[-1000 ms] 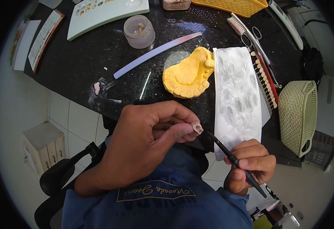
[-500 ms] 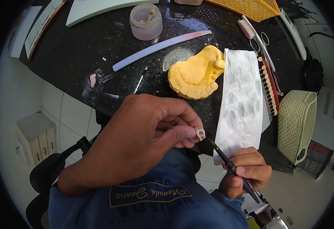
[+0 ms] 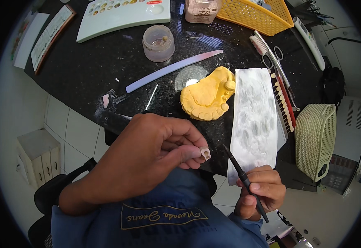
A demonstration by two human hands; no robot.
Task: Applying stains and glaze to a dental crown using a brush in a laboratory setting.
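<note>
My left hand (image 3: 147,155) is closed, pinching a small whitish dental crown (image 3: 205,154) between thumb and forefinger; the crown's hollow side shows. In my right hand (image 3: 263,190) is a slim dark brush (image 3: 242,175), gripped like a pen, its pointed tip up and a short gap to the right of the crown. Beyond my hands lies a yellow plaster dental model (image 3: 207,97) with a row of teeth along its near edge. A folded white paper towel (image 3: 252,120) with grey smudges lies to its right, reaching down to my right hand.
A lilac curved strip (image 3: 168,73), a cloudy jar (image 3: 158,44) and a white mixing palette (image 3: 124,20) stand farther back. At right are a tooth shade guide (image 3: 286,103), scissors (image 3: 268,61), a toothbrush (image 3: 258,43) and a green basket (image 3: 315,140). A yellow basket (image 3: 255,15) sits behind.
The brush tip has drawn away from the crown, leaving a wider gap. The view has tilted, so the tabletop sits lower and more of the palette shows.
</note>
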